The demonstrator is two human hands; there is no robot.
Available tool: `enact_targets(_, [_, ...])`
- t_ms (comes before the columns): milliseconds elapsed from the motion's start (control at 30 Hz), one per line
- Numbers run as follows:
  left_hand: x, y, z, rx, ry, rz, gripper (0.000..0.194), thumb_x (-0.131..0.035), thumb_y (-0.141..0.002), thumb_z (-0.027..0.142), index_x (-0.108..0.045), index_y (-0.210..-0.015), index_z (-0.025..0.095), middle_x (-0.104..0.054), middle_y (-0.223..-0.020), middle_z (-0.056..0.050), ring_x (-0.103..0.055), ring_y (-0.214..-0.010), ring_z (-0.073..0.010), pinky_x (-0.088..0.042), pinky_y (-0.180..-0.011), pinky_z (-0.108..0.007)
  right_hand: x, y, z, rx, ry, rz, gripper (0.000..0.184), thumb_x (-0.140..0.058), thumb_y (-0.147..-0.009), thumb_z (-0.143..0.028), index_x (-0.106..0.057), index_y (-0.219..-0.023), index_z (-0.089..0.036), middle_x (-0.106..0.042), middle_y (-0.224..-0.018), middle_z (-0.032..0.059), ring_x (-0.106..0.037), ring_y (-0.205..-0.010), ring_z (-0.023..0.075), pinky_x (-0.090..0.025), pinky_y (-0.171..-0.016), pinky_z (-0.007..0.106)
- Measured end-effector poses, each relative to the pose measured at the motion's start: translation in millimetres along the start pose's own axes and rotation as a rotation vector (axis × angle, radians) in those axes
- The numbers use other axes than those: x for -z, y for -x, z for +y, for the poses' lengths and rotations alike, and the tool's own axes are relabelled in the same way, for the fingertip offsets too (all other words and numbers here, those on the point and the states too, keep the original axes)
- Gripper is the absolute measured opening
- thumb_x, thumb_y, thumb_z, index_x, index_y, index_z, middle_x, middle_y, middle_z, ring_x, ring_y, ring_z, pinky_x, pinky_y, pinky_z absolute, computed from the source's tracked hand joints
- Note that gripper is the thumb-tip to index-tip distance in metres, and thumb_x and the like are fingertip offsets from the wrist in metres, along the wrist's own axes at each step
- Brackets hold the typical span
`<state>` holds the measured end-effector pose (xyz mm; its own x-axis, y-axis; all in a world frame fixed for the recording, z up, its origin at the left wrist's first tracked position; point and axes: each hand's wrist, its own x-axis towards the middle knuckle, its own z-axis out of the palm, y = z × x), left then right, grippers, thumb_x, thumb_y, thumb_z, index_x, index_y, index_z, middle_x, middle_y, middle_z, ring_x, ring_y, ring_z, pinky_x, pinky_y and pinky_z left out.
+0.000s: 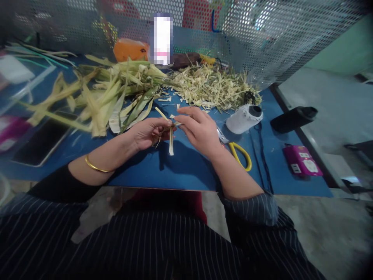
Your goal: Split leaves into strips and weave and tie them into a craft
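My left hand [148, 133] is closed around a pale leaf strip [170, 142] just above the blue table [163, 171]. One end of the strip hangs down below my fingers, the other pokes up to the left. My right hand [198, 130] meets it from the right, fingertips pinched on the same strip near its middle. A gold bangle sits on my left wrist.
Long green and yellow leaves [110, 93] lie behind my left hand, a heap of cut scraps [212, 87] behind my right. Yellow-handled scissors [240, 153], a white thread spool [244, 118], a black bottle [293, 118], a pink box [303, 160] and a phone [43, 142] surround them.
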<state>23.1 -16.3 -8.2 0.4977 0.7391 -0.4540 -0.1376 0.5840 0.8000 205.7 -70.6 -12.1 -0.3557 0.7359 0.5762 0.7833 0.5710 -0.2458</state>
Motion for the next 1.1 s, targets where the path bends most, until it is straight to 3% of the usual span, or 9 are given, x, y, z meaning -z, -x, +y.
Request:
enact_targets(200, [-1.3,2,1,0.028,-0.013,-0.046,0.009,-0.07,-0.066,0.013,-0.062,-0.061,0.015,-0.061,-0.059,-0.001,-0.057,-0.055,-0.0109,-0.054,-0.07,-0.032,-3,0,6,0.028,-0.016,-0.046,0.018,-0.047,-0.095,-0.021,-0.065,-0.095,-0.027,-0.068,-0.101,0.0035,-0.06,-0.095,0.0193,-0.044,-0.087,0.037])
enact_targets(367, [2.0,2,0,-0.026,-0.17,-0.073,0.01,-0.074,-0.063,0.016,-0.066,-0.068,0.014,-0.065,-0.066,-0.005,-0.063,-0.062,-0.0159,-0.052,-0.064,-0.031,1,-1,1,-0.038,-0.137,-0.081,0.017,-0.047,-0.094,-0.021,-0.063,-0.092,-0.024,-0.066,-0.094,0.0042,-0.058,-0.091,0.0181,-0.045,-0.081,0.034])
enact_targets(600, [2.5,4,-2,-0.358,-0.487,-0.064,0.018,-0.08,-0.062,0.023,-0.072,-0.075,0.014,-0.069,-0.07,-0.005,-0.063,-0.066,-0.0159,-0.05,-0.07,-0.03,-6,-1,-6,-0.479,-0.56,-0.078,0.009,-0.058,-0.086,-0.022,-0.059,-0.078,-0.019,-0.059,-0.06,-0.0033,-0.056,-0.054,0.0105,-0.042,-0.056,0.025])
enact_targets(800, [-4.8,7,-5,-0.392,-0.625,0.027,0.012,-0.077,-0.061,0.02,-0.073,-0.07,0.013,-0.068,-0.064,-0.004,-0.058,-0.059,-0.014,-0.045,-0.06,-0.026,-20,1,-3,-0.635,-0.747,-0.047,0.007,-0.062,-0.08,-0.022,-0.057,-0.081,-0.018,-0.06,-0.062,-0.0033,-0.057,-0.05,0.0097,-0.044,-0.051,0.024])
enact_targets(867, [-3.5,5,-7,-0.35,-0.55,0.027,0.01,-0.076,-0.063,0.02,-0.072,-0.07,0.014,-0.068,-0.064,-0.004,-0.058,-0.058,-0.0135,-0.046,-0.06,-0.027,-18,1,-5,-0.598,-0.7,-0.04,0.014,-0.06,-0.082,-0.021,-0.059,-0.096,-0.018,-0.058,-0.062,-0.0048,-0.058,-0.052,0.0106,-0.045,-0.053,0.025])
enact_targets(967, [1.3,0,-8,-0.247,-0.382,0.013,0.011,-0.074,-0.065,0.022,-0.072,-0.071,0.014,-0.068,-0.066,-0.005,-0.059,-0.06,-0.0138,-0.048,-0.063,-0.027,-10,2,-8,-0.389,-0.555,-0.037,0.039,-0.053,-0.087,-0.017,-0.05,-0.126,-0.022,-0.061,-0.073,-0.0033,-0.06,-0.066,0.0129,-0.049,-0.067,0.028])
enact_targets(1100, [4.8,-3,-4,-0.125,-0.173,0.008,0.009,-0.074,-0.065,0.021,-0.068,-0.065,0.015,-0.065,-0.061,-0.004,-0.058,-0.057,-0.0124,-0.052,-0.065,-0.028,-3,1,-6,-0.069,-0.236,-0.072,0.038,-0.045,-0.092,-0.017,-0.05,-0.13,-0.025,-0.065,-0.102,0.0052,-0.06,-0.094,0.0186,-0.048,-0.086,0.035])
